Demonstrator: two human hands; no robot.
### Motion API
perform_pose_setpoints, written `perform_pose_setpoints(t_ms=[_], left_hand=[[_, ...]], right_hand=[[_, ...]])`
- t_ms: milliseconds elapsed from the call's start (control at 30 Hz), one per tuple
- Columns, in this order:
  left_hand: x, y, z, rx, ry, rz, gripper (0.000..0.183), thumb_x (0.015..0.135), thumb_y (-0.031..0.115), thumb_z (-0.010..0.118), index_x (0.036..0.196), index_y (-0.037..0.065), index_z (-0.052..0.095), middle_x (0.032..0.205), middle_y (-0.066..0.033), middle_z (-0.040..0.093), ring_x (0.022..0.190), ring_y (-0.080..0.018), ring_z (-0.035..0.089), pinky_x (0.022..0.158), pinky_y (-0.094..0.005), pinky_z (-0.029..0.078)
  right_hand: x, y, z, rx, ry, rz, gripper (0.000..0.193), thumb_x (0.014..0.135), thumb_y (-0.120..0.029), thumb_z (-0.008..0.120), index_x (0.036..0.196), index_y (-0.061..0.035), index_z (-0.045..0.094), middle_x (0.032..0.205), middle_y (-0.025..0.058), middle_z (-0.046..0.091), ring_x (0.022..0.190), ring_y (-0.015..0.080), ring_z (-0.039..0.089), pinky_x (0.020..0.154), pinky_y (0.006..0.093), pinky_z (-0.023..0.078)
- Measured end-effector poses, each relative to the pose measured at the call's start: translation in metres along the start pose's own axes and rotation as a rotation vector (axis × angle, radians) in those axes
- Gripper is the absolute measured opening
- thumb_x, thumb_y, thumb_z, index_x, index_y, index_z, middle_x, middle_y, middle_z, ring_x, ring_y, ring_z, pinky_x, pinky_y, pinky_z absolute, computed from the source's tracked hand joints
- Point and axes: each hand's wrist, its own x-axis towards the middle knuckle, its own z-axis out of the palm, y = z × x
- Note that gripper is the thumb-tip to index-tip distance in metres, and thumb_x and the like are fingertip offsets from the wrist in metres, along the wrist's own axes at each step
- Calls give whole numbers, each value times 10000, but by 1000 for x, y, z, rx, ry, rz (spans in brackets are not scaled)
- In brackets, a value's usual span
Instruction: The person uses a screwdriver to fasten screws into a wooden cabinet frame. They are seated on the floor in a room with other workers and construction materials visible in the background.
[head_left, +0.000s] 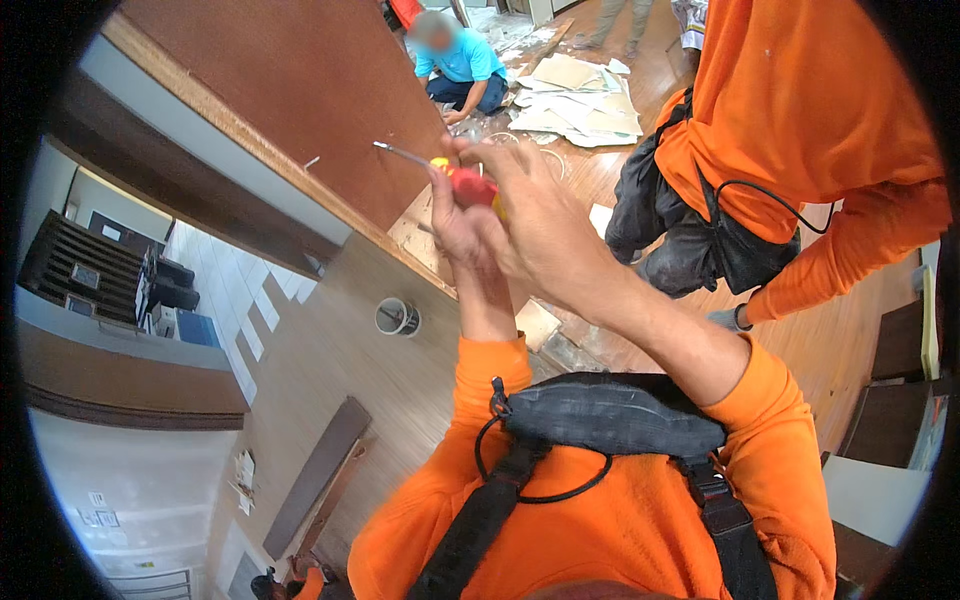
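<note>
While the left hand (pixel 468 232) is standing nearly upright above the frame's center and the right hand (pixel 545 195) is slanting in from the lower right, fingers bent, both are grasping a screwdriver (pixel 470 186) by its red-and-yellow handle, its shaft pointing upper left before a brown panel (pixel 290 90).

The screwdriver handle (pixel 470 187) is red and yellow, the sleeves (pixel 485 400) orange

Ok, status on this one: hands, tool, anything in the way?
Left hand and right hand together at red-and-yellow screwdriver, individual grips blurred. Shaft pointing left. Brown panel beyond it, contact unclear; person in orange close on the right.
</note>
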Motion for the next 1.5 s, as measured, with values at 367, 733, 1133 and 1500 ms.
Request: perform_pose_setpoints(t_ms=[367,733,1133,1500], left_hand=[[8,-6,-6,-186,-17,-26,442,924,467,506,1213,134,537,1074,-1,629,1022,-184,566,938,-412,442],[1,-1,0,137,110,23,484,934,534,440,1065,86,569,965,-78,624,867,-213,613,704,-369,530],[5,-7,7,298,191,20,633,865,678,433,1057,86,552,985,-70,589,934,-184,583,798,-327,481],[2,-7,-8,-247,-38,-112,531,928,550,431,1192,97,516,1087,-91,573,1034,-253,568,863,-388,489]], right_hand=[[7,25,-13,938,-437,734,496,934,-453,454,1091,10,541,625,86,576,526,164,569,499,297,457],[10,11,-10,736,-225,468,508,896,-499,524,1112,-41,562,635,84,594,515,167,569,469,283,453],[19,7,1,-164,96,-141,403,872,-245,571,1175,14,509,780,193,638,742,396,624,699,443,502],[29,4,-9,997,-395,817,385,925,-335,532,1156,-27,532,640,53,565,504,113,520,435,258,394]])
